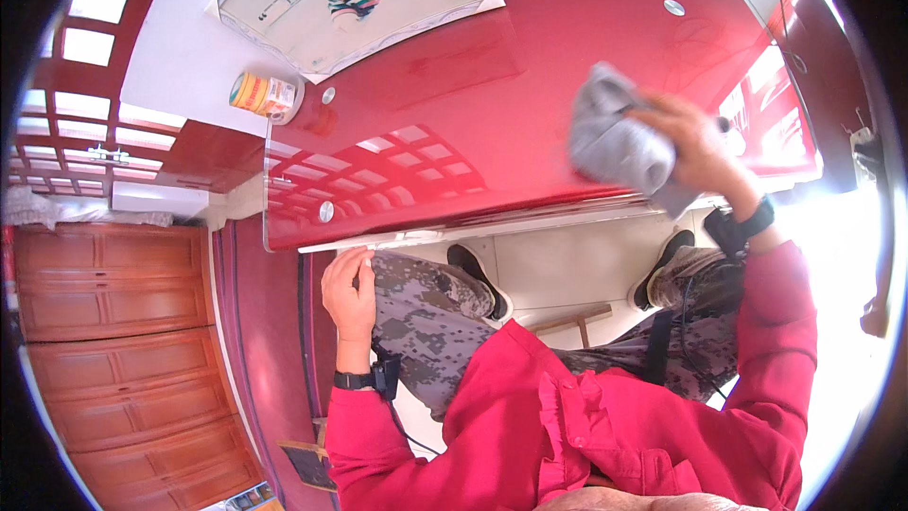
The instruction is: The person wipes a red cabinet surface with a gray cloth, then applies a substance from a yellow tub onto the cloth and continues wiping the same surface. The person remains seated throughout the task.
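Note:
My right hand (pixel 691 138) grips a grey cloth (pixel 617 131) over the right part of a glossy red glass tabletop (pixel 433 99); cloth and hand are slightly blurred. Folds of the cloth hang below my fingers. At the table's near edge, towards the left, rests my left hand (pixel 349 291), its fingers loosely bent and nothing seen in it. Both wrists wear black straps with small devices.
A large framed picture (pixel 284 35) lies at the table's far left edge, beside a yellow-and-white container (pixel 264 96). Round metal discs (pixel 326 211) are set in the glass. Wooden drawers (pixel 113 284) stand at the left. A thin cable (pixel 780 0) hangs at the far right.

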### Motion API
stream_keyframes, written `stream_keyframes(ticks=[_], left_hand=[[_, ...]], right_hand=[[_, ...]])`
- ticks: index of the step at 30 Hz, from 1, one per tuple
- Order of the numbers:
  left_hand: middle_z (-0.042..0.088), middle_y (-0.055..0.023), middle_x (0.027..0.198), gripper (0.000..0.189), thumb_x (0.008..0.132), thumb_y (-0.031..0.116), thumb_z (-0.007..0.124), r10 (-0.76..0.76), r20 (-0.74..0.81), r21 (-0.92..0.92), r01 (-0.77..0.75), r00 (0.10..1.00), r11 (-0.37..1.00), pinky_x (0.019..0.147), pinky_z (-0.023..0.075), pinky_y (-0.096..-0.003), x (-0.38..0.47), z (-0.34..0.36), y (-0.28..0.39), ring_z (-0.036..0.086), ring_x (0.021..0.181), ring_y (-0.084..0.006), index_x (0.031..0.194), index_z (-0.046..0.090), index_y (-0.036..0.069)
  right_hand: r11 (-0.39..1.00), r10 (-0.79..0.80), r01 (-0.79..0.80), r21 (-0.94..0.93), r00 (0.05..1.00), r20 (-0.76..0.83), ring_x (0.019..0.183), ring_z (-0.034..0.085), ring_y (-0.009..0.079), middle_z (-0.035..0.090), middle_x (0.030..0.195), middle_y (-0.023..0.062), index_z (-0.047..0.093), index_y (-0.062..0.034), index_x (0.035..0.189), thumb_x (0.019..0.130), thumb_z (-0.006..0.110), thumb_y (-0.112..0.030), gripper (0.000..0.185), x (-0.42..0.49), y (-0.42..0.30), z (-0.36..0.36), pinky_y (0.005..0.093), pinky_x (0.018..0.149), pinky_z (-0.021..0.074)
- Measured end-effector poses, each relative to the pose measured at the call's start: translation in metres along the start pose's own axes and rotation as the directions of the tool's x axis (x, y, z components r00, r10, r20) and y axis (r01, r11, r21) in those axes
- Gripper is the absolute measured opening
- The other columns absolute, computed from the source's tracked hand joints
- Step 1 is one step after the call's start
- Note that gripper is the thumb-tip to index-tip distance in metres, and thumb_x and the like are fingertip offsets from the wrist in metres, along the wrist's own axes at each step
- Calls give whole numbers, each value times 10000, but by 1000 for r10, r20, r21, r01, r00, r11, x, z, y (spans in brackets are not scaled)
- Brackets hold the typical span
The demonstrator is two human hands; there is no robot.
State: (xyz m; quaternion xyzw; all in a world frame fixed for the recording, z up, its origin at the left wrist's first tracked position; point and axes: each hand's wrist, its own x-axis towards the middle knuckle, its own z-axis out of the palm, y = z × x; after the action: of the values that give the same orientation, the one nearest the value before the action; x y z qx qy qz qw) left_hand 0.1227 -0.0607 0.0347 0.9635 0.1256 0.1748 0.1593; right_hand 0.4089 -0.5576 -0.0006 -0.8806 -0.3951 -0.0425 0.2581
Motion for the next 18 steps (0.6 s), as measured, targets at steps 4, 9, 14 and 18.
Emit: stream_keyframes(ticks=[4, 9, 14, 18], left_hand=[[771, -115, 1182, 186, 979, 73, 637, 24, -71, 31, -21, 997, 999, 1076, 489, -421, -11, 0, 1, 684, 1196, -307, 1082, 789, 42], [775, -98, 1164, 179, 925, 58, 658, 0, -132, -14, -2, 991, 1000, 1049, 492, -415, -16, 2, -3, 691, 1164, -298, 1050, 786, 56], [775, -106, 1161, 178, 937, 62, 655, -4, -126, -44, -2, 992, 999, 1047, 494, -418, -14, 3, -2, 694, 1157, -302, 1054, 788, 50], [776, -109, 1159, 179, 939, 62, 655, 5, -121, -31, -9, 993, 999, 1048, 494, -418, -12, 4, -1, 696, 1156, -304, 1054, 790, 47]], right_hand=[[922, 374, -387, -4, 893, -249, 1380, 574, 399, 583, 1509, 203, 627, -121, 1458, 869, 742, -201, 605, -16, 116, -29, 451, 1158, 465], [739, 592, -665, -107, 717, -368, 1375, 567, 412, 568, 1513, 200, 588, -90, 1493, 921, 725, -283, 619, -24, 158, -40, 464, 1161, 456], [927, 250, -315, -203, 924, -291, 1401, 515, 459, 508, 1555, 260, 582, -79, 1491, 814, 766, -144, 705, 13, 50, 16, 510, 1181, 433], [991, -81, 78, -111, 996, -22, 1398, 529, 449, 530, 1541, 248, 610, -114, 1469, 779, 767, -129, 708, 30, -33, 32, 517, 1175, 437]])
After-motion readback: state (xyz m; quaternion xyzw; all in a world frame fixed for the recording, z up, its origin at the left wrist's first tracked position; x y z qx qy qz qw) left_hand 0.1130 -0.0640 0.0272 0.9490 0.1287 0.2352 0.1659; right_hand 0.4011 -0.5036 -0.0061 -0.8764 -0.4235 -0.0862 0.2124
